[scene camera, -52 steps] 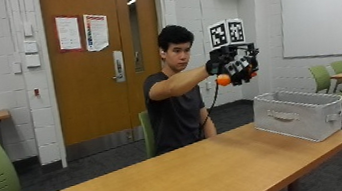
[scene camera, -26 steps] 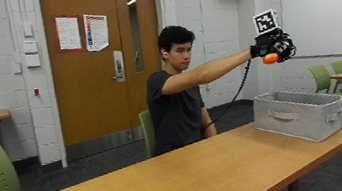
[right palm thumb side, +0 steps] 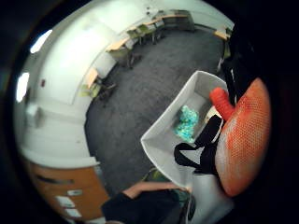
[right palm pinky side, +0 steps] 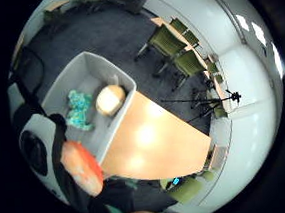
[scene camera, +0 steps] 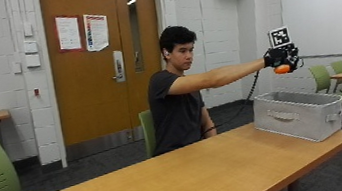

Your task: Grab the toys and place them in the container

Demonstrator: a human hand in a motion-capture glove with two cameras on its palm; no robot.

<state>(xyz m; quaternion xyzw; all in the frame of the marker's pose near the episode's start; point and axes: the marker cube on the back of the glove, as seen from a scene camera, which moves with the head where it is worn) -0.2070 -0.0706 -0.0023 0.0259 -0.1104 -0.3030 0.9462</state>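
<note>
Orange toy (scene camera: 281, 69) is held in the curled fingers of the gloved right hand (scene camera: 281, 57), raised well above the grey container (scene camera: 298, 115) at the table (scene camera: 169, 176) end. Below the palm, a teal toy (right palm pinky side: 79, 110) and a pale round toy (right palm pinky side: 110, 100) are seen inside the container. A release from this height risks a bounce out, or a miss if not centred. Compared with half a second earlier, the hand is carried further out over the container.

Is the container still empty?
No, the little finger side palm view shows a teal toy and a cream ball lying inside the grey container.
</note>
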